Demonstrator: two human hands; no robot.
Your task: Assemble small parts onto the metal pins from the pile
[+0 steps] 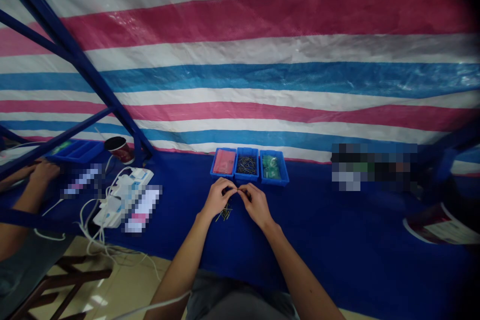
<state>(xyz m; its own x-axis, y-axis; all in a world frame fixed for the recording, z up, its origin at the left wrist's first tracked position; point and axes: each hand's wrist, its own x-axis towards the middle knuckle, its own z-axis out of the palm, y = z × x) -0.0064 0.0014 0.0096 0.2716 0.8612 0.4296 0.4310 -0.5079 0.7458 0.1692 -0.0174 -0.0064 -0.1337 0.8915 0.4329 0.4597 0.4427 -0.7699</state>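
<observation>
My left hand [218, 197] and my right hand [256, 203] meet fingertip to fingertip over the table, both closed in a pinch. Whatever lies between the fingertips is too small to make out. Below my left hand is a small loose pile of thin screw- or nail-like pieces [225, 213], partly hidden by the fingers. Just beyond my hands stand three blue bins in a row: the left holds pink flat pieces [225, 161], the middle holds many dark thin metal pieces [246, 165], and the right holds green packets [270, 166].
On the left, a white power strip [125, 195] with tangled cables lies beside a blurred-out item [142, 210] and a dark cup [119, 149]. Another person's hand [45, 172] is at far left. A large cup [442, 225] lies right. A blue metal frame [90, 77] crosses the left side.
</observation>
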